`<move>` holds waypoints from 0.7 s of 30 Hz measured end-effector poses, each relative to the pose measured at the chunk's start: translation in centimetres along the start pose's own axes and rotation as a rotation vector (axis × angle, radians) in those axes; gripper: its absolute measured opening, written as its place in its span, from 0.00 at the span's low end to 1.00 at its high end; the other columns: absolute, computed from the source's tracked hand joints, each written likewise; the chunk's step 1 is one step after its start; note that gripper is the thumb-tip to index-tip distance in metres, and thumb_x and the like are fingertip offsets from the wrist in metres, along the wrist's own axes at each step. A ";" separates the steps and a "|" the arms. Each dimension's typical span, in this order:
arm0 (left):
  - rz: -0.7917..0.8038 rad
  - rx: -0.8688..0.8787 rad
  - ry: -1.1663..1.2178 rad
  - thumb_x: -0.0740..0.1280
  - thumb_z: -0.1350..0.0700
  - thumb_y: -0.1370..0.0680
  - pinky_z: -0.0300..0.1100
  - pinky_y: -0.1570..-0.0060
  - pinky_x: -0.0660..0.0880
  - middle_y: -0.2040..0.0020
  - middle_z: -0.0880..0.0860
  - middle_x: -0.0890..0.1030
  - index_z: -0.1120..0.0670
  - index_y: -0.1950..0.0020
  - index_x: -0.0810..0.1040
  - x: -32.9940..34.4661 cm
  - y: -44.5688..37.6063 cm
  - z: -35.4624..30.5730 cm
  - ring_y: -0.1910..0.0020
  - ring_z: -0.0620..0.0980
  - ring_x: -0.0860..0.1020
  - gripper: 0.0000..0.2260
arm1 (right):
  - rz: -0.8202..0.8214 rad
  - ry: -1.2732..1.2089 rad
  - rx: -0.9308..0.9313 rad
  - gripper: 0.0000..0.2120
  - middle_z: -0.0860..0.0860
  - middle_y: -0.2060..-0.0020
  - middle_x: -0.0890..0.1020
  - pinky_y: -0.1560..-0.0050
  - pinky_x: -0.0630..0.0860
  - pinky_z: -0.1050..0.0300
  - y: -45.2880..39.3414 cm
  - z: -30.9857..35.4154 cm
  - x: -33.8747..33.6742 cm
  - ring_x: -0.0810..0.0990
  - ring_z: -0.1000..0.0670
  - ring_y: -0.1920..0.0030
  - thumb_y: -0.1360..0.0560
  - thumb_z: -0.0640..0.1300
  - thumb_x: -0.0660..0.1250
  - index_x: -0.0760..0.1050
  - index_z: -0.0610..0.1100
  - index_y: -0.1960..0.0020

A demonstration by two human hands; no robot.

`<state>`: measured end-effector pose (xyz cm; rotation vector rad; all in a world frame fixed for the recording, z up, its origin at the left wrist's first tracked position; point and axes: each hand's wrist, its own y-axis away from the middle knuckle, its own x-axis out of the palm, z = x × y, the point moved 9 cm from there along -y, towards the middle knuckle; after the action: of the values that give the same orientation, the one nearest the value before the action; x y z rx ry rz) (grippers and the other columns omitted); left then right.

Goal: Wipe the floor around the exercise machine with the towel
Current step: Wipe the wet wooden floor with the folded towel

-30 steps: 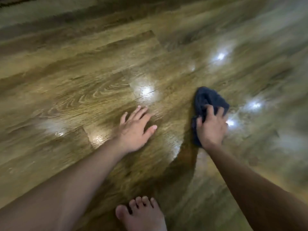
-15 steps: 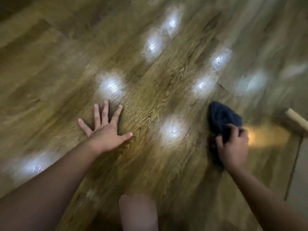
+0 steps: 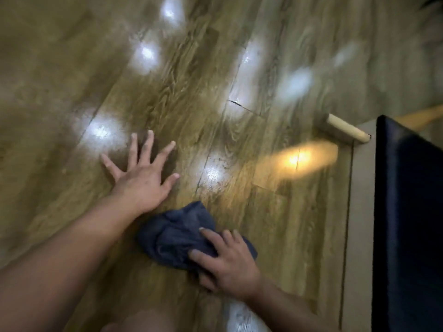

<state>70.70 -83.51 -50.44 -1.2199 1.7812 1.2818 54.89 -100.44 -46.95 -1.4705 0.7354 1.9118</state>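
Towel (image 3: pixel 177 236), dark blue and bunched into soft folds, lay crumpled on the wooden floor (image 3: pixel 72 80) near the bottom centre of the view. Its cloth looked thick and matte against the glossy planks, with one rounded lobe pushed up toward the left forearm and the rest spread under the right hand (image 3: pixel 225 267). That right hand pressed down on the towel's nearer right part, its fingers (image 3: pixel 211 236) bent over the folds and the thumb laid across the cloth, so it had the towel gripped against the floor. The left hand (image 3: pixel 143 176) held nothing; it lay flat on the bare planks just beyond the towel, fingers (image 3: pixel 148 144) straight and spread wide, the thumb angled out to the right.

The floor was brown wood-grain board, shiny, with several white patches of reflected light and one warm yellow glare (image 3: pixel 299 159) to the right. A short crack or gap showed at a plank joint above the middle. At the right edge stood a tall dark blue panel (image 3: pixel 407 224), well apart from the towel, on a paler strip of flooring (image 3: pixel 359 236). A cream-coloured bar (image 3: pixel 347 128) lay on the floor near the panel's top corner. No containers could be made out, and much of the view was blurred.
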 end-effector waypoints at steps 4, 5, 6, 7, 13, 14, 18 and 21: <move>0.049 0.175 -0.197 0.47 0.22 0.30 0.82 0.40 0.36 0.25 0.44 0.24 0.30 0.26 0.33 0.5 -0.1 -2.6 0.26 0.52 0.24 0.38 | -0.223 -0.012 0.563 0.22 0.39 0.37 0.72 0.48 0.78 0.43 8.0 -13.6 -3.7 0.78 0.35 0.46 0.31 0.50 0.70 0.73 0.49 0.38; 0.106 0.100 -0.156 0.49 0.20 0.34 0.81 0.41 0.35 0.26 0.43 0.22 0.29 0.27 0.31 0.6 -0.6 -1.9 0.27 0.52 0.22 0.42 | -0.258 -0.011 0.763 0.22 0.39 0.37 0.72 0.45 0.78 0.41 10.1 -17.2 -4.8 0.77 0.35 0.42 0.29 0.49 0.71 0.74 0.47 0.37; 0.169 0.007 -0.098 0.51 0.18 0.37 0.80 0.41 0.34 0.27 0.42 0.21 0.28 0.28 0.30 0.7 -1.1 -0.9 0.29 0.52 0.20 0.46 | -0.302 -0.005 0.948 0.21 0.40 0.37 0.71 0.43 0.77 0.41 11.9 -20.4 -5.7 0.75 0.35 0.40 0.28 0.48 0.71 0.73 0.46 0.36; 0.227 -0.075 -0.039 0.54 0.17 0.40 0.80 0.42 0.33 0.29 0.42 0.19 0.28 0.29 0.29 1.0 -1.4 -0.2 0.30 0.52 0.19 0.49 | -0.356 0.008 1.119 0.21 0.40 0.37 0.70 0.42 0.76 0.40 13.1 -23.3 -6.5 0.74 0.35 0.39 0.27 0.48 0.70 0.72 0.46 0.36; 0.384 -0.157 0.019 0.58 0.16 0.48 0.79 0.45 0.30 0.38 0.41 0.12 0.28 0.35 0.21 1.7 -1.6 -0.3 0.34 0.54 0.15 0.57 | -0.446 -0.008 1.809 0.27 0.40 0.25 0.60 0.34 0.67 0.35 9.9 -33.4 -8.4 0.64 0.33 0.31 0.22 0.53 0.63 0.60 0.49 0.26; 0.389 -0.156 0.026 0.58 0.16 0.48 0.79 0.45 0.29 0.38 0.41 0.12 0.28 0.35 0.21 1.6 -1.6 -0.4 0.34 0.54 0.15 0.57 | -0.437 -0.025 1.796 0.28 0.41 0.24 0.59 0.33 0.66 0.36 7.7 -33.6 -8.6 0.64 0.34 0.31 0.22 0.53 0.63 0.59 0.49 0.26; 0.395 -0.159 0.026 0.59 0.16 0.47 0.76 0.46 0.27 0.36 0.41 0.13 0.33 0.33 0.19 1.4 -1.4 -0.6 0.33 0.54 0.16 0.60 | -0.368 0.034 1.400 0.25 0.42 0.31 0.66 0.39 0.70 0.39 -5.2 -29.5 -9.0 0.68 0.36 0.34 0.24 0.54 0.65 0.65 0.51 0.29; 0.296 -0.196 0.079 0.68 0.22 0.41 0.77 0.40 0.31 0.25 0.43 0.25 0.38 0.29 0.21 0.2 -1.8 -0.7 0.25 0.54 0.27 0.63 | -0.288 0.000 0.972 0.27 0.43 0.30 0.67 0.39 0.70 0.38 -14.5 -19.7 -6.7 0.69 0.37 0.36 0.27 0.54 0.68 0.66 0.54 0.29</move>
<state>72.33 -84.41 -51.05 -1.1536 1.9864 1.6283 79.60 -106.34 -45.87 -0.8758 1.1527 1.0552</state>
